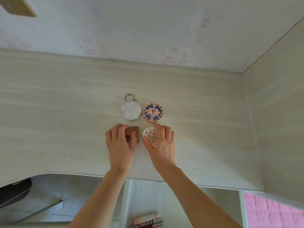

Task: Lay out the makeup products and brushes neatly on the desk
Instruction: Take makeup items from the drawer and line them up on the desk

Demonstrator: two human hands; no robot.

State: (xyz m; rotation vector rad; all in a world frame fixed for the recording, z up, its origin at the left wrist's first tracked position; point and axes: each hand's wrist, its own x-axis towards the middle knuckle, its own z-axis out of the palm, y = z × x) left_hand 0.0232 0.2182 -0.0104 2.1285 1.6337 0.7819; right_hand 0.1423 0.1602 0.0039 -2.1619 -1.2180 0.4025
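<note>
On the pale desk (pixel 65 112), four compacts are set in a square. The brown square compact (pixel 134 134) at near left is gripped by the curled left hand (pixel 120 142). The small pink round compact (pixel 149 134) at near right is pinched by the right hand (pixel 162 142). Beyond lie a silver round compact (pixel 131 110) and, just beside it on the right, a blue-patterned compact (pixel 153 112).

We see a pale wood-grain desk (pixel 65 112) | white compact (pixel 131 110) with silver rim, centre frame | compact beside it (pixel 153 112) rose-gold with blue floral pattern | square palette (pixel 134 134) brown-copper | small round case (pixel 150 134) white with pink-red motif | wallpaper (pixel 148 30), upper frame, white with pink cartoon cats | quilt (pixel 271 211), lower right, pink.
</note>
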